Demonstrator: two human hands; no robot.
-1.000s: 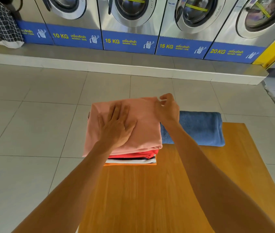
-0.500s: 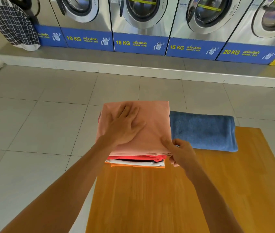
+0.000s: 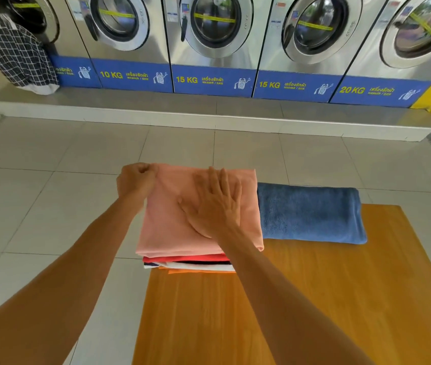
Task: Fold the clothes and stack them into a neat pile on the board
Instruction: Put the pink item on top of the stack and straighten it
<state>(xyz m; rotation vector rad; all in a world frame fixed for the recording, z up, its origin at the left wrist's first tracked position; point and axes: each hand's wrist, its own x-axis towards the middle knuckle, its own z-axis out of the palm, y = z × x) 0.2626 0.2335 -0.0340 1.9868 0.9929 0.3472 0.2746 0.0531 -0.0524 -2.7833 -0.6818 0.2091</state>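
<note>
Head view: your right hand (image 3: 213, 204) lies open and flat on the pink garment (image 3: 172, 227) topping the pile at the bench's (image 3: 340, 299) far-left corner; your left hand (image 3: 136, 179) pinches its far-left corner

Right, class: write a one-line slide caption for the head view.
Left hand pinches the pink top's corner; right hand flattens it on the pile.

left hand (image 3: 136, 179) seemingly pinching, right hand (image 3: 214, 206) flat
</note>
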